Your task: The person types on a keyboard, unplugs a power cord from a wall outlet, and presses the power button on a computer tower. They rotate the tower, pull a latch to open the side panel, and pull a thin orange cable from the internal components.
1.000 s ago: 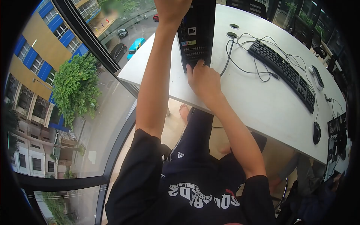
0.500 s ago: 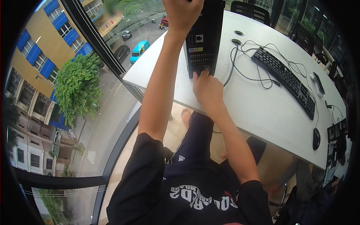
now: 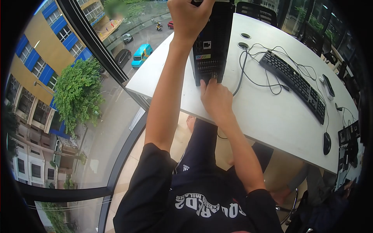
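A black computer tower (image 3: 211,46) stands upright on the white table (image 3: 268,112), its port side facing me. My left hand (image 3: 190,17) is at the tower's upper left edge, near the top of the view, and its fingertips are partly cut off by the frame. Low on the port side, my right hand (image 3: 217,97) touches the tower near its bottom edge, fingers bent and pressed together. A dark cable (image 3: 243,70) runs from the table's round hole to beside my right hand.
To the right lie a black keyboard (image 3: 293,83), a mouse (image 3: 327,143), a small dark device (image 3: 328,85) and loose cables. Black chairs (image 3: 256,13) stand beyond the table. A large window is at the left. Part of another person shows at the lower right.
The view has shifted slightly. My right hand and the tower's lower end appear a little lower in the frame. Both hands remain at the tower.
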`<act>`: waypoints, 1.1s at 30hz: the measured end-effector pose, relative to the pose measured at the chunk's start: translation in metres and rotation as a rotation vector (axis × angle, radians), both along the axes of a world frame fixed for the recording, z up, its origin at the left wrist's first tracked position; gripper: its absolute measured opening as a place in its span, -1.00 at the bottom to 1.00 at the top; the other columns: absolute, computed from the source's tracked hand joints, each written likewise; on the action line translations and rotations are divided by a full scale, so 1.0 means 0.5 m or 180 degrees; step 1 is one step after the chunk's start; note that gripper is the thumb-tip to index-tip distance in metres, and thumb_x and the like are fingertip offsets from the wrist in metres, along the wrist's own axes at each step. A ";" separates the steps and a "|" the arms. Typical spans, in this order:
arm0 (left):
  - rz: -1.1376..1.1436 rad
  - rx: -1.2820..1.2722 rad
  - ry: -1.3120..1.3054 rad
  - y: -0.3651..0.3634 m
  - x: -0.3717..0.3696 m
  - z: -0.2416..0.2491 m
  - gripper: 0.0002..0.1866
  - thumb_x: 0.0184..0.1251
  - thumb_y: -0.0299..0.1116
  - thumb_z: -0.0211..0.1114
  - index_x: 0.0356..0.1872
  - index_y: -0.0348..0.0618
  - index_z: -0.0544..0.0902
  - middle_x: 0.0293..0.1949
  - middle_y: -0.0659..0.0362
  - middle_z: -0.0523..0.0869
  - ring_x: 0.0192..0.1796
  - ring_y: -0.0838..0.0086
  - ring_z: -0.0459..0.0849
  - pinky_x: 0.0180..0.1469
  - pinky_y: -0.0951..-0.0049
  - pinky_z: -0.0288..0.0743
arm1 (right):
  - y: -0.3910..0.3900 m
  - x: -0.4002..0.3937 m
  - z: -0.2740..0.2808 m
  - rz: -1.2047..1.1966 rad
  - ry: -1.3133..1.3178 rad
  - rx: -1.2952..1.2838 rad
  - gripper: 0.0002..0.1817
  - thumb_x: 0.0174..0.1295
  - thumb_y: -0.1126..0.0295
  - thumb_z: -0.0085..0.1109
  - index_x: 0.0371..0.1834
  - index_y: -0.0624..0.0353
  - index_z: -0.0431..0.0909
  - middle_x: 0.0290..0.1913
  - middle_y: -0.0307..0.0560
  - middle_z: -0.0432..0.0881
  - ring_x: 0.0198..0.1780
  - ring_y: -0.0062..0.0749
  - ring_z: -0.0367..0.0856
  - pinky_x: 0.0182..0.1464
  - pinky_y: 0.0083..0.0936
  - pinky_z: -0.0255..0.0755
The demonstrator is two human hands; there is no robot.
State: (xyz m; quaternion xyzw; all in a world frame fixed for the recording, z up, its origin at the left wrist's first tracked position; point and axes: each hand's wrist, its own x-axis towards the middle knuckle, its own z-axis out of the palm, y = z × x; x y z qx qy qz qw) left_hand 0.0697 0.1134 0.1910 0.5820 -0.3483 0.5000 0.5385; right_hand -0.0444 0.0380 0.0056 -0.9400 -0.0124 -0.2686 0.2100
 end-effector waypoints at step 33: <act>-0.0048 -0.0047 0.0029 -0.004 -0.002 -0.006 -0.66 0.49 -0.33 0.45 -0.47 -0.37 0.68 -0.63 0.26 0.59 -0.59 0.70 0.49 -0.59 0.53 0.29 | -0.009 -0.004 0.001 0.0081 -0.0022 -0.0001 -0.61 0.51 0.16 0.19 -0.39 0.26 0.56 -0.65 0.13 0.65 -0.57 0.07 0.74 -0.50 -0.12 0.60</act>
